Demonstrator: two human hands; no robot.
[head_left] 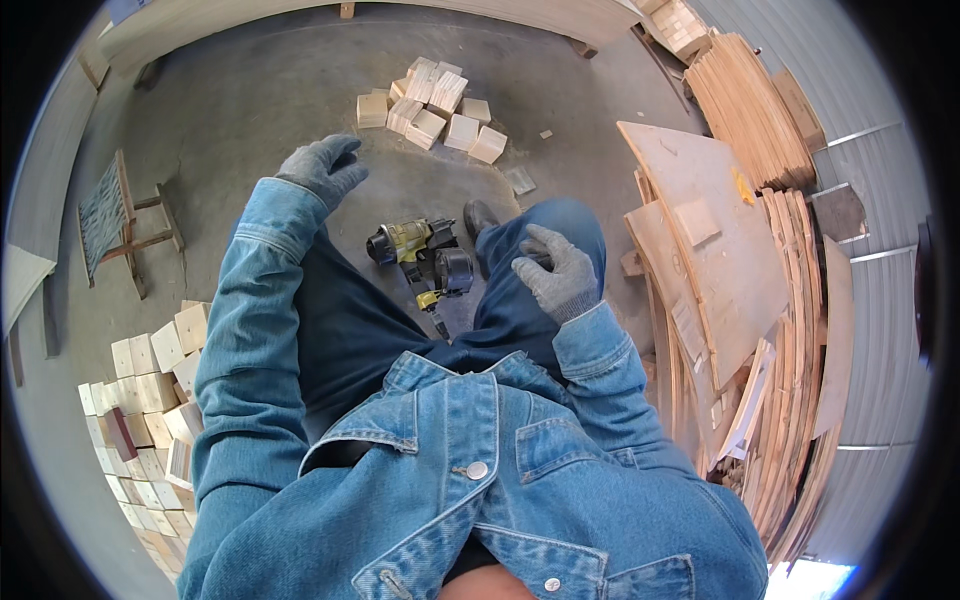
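Note:
My left hand (325,170), in a grey knit glove, is held out beyond my left knee. Its fingers are loosely bent with a gap between them, and nothing shows in its grasp. Over my right thigh rests my right hand (557,272), gloved the same way, thumb and fingers apart and no object in them. Between my legs, a yellow and black coil nail gun (424,252) lies on the floor, nearer to my right hand and apart from both. Past my feet sits a loose pile of pale wooden blocks (430,107).
Stacked wooden blocks (150,385) stand to my left, behind a small wooden stool with a woven seat (104,222). On my right lean plywood sheets (720,240) and stacked thin boards (752,110). A small flat scrap (520,181) lies on the concrete floor (240,100).

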